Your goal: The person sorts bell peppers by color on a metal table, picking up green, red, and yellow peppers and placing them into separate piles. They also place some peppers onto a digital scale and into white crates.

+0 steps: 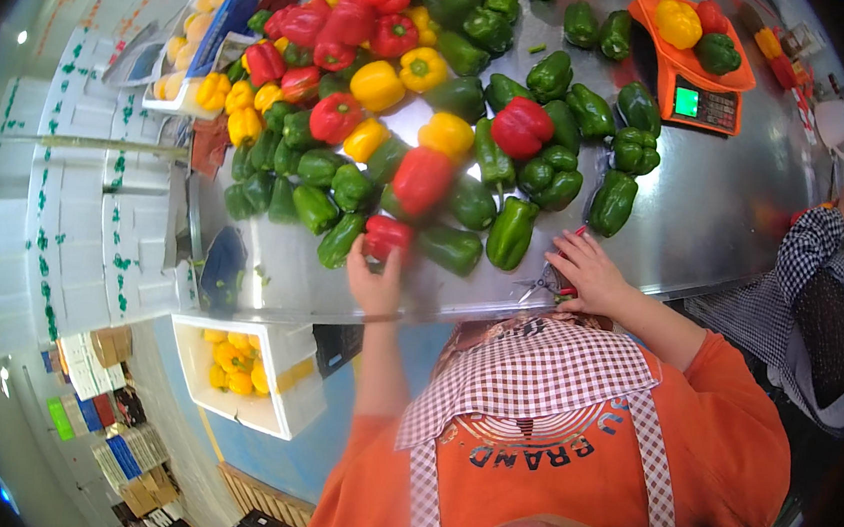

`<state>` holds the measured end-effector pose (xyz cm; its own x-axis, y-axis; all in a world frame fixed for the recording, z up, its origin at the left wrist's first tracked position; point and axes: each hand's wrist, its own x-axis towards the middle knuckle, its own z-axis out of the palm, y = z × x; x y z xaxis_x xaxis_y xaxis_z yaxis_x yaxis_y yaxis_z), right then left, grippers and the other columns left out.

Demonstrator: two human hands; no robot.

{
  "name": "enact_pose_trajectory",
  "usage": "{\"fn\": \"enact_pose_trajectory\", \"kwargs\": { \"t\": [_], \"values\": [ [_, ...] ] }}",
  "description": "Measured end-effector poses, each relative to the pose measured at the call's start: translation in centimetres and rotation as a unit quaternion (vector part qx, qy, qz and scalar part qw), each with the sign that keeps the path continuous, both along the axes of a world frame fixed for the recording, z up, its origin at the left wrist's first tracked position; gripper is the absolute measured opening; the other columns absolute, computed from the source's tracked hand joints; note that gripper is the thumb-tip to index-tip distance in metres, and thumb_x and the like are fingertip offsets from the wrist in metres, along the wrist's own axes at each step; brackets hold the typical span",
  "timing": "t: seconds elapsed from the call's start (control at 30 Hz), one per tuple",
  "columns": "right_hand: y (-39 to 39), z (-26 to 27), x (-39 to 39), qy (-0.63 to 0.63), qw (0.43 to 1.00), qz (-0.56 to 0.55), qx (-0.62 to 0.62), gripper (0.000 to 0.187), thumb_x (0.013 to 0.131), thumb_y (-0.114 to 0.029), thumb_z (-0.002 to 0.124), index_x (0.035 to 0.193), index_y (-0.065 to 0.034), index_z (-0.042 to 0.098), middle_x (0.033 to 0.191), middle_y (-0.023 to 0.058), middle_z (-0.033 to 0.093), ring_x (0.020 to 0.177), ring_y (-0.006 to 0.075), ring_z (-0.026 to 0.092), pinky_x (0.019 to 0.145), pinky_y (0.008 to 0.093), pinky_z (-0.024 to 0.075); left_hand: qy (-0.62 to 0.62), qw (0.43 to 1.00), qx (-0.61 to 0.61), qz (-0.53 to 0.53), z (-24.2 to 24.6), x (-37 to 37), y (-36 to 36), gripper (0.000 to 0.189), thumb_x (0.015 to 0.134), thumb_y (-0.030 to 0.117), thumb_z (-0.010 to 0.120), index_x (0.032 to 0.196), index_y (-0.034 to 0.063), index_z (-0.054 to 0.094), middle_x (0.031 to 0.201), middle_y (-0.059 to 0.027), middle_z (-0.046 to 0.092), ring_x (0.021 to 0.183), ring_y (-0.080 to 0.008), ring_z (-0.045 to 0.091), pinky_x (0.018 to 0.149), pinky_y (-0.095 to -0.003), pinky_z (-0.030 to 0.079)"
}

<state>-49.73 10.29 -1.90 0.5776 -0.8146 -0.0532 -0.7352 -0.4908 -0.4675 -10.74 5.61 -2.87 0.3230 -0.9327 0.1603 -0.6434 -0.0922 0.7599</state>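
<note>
My left hand (376, 284) has its fingers and thumb around a small red bell pepper (385, 236) near the metal table's front edge. Under my right hand (595, 276) is a pair of red-handled snips (541, 283); the fingers and thumb lie on the handles and the blades point down-left, apart. Between the hands lies a green bell pepper (512, 234). A larger red bell pepper (423, 181), blurred, is just beyond my left hand. Another red bell pepper (523, 127) rests among the green ones further back.
An orange digital scale (699, 107) carries several peppers at the back right. A heap of mixed peppers (352, 24) covers the table's back left. Below the front edge stands a foam box (187, 363) of yellow peppers. At the right, another person's checked sleeve (807, 248) is visible.
</note>
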Motion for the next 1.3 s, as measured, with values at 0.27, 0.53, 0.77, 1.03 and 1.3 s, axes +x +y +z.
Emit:
{"fn": "enact_pose_trajectory", "kwargs": {
  "t": [0.27, 0.53, 0.77, 1.03, 1.3],
  "values": [
    [-0.9, -2.7, 1.3, -0.018, 0.988, 0.153, 0.024, 0.069, 0.065, -0.032, 0.082, 0.123, -0.0075, 0.056, 0.127, 0.0143, 0.056, 0.125, 0.033, 0.049, 0.108, 0.0491, 0.0365, 0.033, 0.99, 0.135, -0.023, -4.1, -4.1, 3.3, 0.042, 0.085, 0.03, 0.075, 0.107, -0.0031, 0.062, 0.096, -0.0138, 0.068, 0.088, -0.0204, 0.066, 0.079, -0.0328, 0.053],
    [-1.4, -2.4, 6.4, -0.127, 0.983, 0.13, 0.03, 0.055, 0.073, -0.022, 0.076, 0.123, -0.0067, 0.057, 0.122, 0.0153, 0.059, 0.117, 0.0334, 0.054, 0.1, 0.0439, 0.0444, 0.19, 0.938, 0.286, -0.057, -2.4, -4.3, 2.3, 0.05, 0.085, 0.039, 0.071, 0.112, -0.0026, 0.063, 0.102, -0.0205, 0.068, 0.093, -0.0356, 0.066, 0.084, -0.0423, 0.051],
    [-7.9, 0.6, 16.4, -0.259, 0.958, 0.12, -0.035, 0.043, 0.079, -0.019, 0.073, 0.118, -0.0055, 0.062, 0.124, 0.0167, 0.06, 0.117, 0.0347, 0.056, 0.1, 0.0437, 0.0465, -0.089, 0.992, 0.078, -0.051, 0.4, 1.5, 3.5, 0.05, 0.072, 0.027, 0.081, 0.112, 0.0019, 0.063, 0.113, -0.0169, 0.064, 0.108, -0.0317, 0.059, 0.094, -0.0398, 0.046],
    [-13.9, 0.7, 21.5, -0.281, 0.96, 0.001, 0.002, 0.047, 0.083, -0.017, 0.068, 0.127, -0.0055, 0.057, 0.128, 0.0162, 0.06, 0.118, 0.0346, 0.057, 0.101, 0.0416, 0.0461, -0.078, 0.98, 0.145, -0.111, -0.2, 8.6, 6.7, 0.094, 0.056, 0.022, 0.09, 0.136, 0.0015, 0.045, 0.135, -0.021, 0.05, 0.125, -0.0374, 0.049, 0.106, -0.0434, 0.041],
    [-11.7, 0.9, 23.3, -0.316, 0.948, -0.025, -0.04, 0.047, 0.082, -0.016, 0.071, 0.125, -0.0032, 0.058, 0.127, 0.0179, 0.059, 0.119, 0.036, 0.055, 0.102, 0.0429, 0.0441, 0.115, 0.98, 0.162, 0.014, -1.2, 6.8, 5.2, 0.082, 0.06, 0.021, 0.089, 0.129, 0.0046, 0.047, 0.114, -0.0146, 0.063, 0.097, -0.0283, 0.065, 0.084, -0.0369, 0.054]
  ]
}}
